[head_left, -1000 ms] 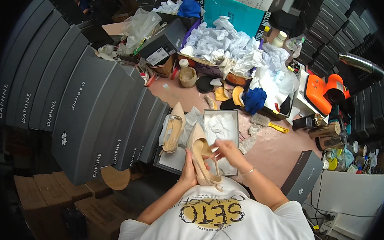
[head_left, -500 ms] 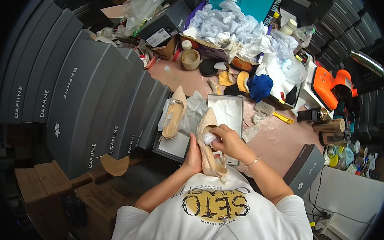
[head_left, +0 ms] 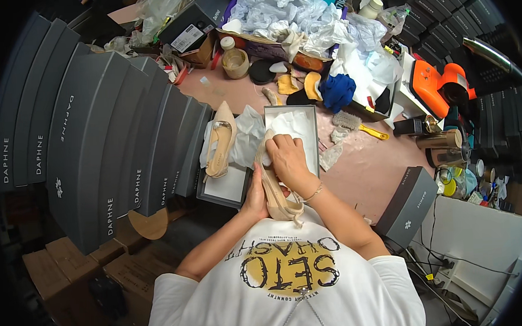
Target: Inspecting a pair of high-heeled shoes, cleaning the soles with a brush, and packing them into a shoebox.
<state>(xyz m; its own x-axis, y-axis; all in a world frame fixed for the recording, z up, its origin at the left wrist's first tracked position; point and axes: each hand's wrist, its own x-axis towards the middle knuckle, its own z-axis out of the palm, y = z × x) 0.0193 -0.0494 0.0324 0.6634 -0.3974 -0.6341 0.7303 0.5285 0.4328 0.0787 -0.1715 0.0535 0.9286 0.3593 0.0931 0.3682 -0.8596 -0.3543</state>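
Note:
A beige slingback shoe with a pointed toe is held in front of my chest, toe pointing away. My left hand is closed around its left side. My right hand bends over the front of the shoe, fingers curled down at its opening; the fingertips and whatever they hold are hidden. The matching shoe lies to the left on white tissue paper, over an open dark grey shoe box. Just beyond my right hand is a paper-lined grey box part.
Stacked grey shoe boxes rise on the left. Across the pink table lie a yellow-handled brush, a blue cloth, a jar and crumpled paper. An orange tape dispenser and another shoe box stand to the right.
My right hand has moved forward and turned over the shoe's front. The white wad seen at the shoe's opening is now hidden. The whole view has shifted slightly.

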